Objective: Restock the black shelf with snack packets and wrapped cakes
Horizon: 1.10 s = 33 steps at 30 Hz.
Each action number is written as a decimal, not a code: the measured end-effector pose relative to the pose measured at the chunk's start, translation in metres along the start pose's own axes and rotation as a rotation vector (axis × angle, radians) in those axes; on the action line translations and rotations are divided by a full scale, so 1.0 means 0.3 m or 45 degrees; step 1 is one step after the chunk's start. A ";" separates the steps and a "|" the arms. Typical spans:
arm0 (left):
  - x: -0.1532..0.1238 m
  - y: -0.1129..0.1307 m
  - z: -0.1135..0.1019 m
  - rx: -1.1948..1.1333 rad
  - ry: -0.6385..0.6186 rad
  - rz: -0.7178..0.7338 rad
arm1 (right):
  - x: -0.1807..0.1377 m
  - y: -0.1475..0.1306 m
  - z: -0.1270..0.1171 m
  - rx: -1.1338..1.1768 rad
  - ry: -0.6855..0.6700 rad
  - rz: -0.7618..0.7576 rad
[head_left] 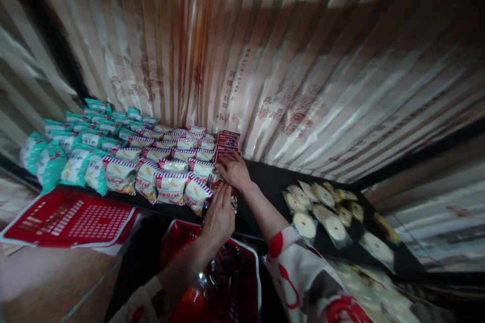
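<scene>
A narrow column of dark red packets runs beside rows of white snack bags with striped edges. My right hand rests over this column with its fingers stretched out and a little apart. Nearer to me, my left hand lies flat on the front of the column, fingers straight and close together. A dark shiny packet shows partly at the side of my left hand; the hand hides the rest. Below my forearms stands a red basket with shiny dark packets inside, blurred.
Turquoise snack bags fill the shelf's left end. To the right, on the black shelf, lie round pale wrapped items and small yellowish packets. Another red basket is at left. A pleated curtain hangs behind.
</scene>
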State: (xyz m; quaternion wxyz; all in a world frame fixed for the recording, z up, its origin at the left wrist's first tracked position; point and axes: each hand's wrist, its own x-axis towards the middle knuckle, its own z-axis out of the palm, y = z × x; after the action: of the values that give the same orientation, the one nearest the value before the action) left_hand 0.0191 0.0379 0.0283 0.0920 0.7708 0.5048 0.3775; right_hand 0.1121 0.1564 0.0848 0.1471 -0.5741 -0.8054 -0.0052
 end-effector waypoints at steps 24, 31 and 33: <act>-0.017 0.003 0.046 0.030 0.007 -0.033 | 0.034 -0.001 0.068 0.095 -0.052 0.016; -0.016 -0.002 0.044 0.039 0.036 -0.011 | 0.021 0.009 0.082 0.143 0.021 -0.029; -0.016 -0.001 0.043 0.065 0.045 -0.024 | 0.022 0.007 0.075 0.160 0.059 -0.047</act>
State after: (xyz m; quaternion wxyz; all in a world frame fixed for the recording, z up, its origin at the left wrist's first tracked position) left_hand 0.0265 0.0370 0.0167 0.0670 0.7613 0.5231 0.3772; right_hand 0.1070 0.1673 0.0645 0.2012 -0.5484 -0.8111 0.0295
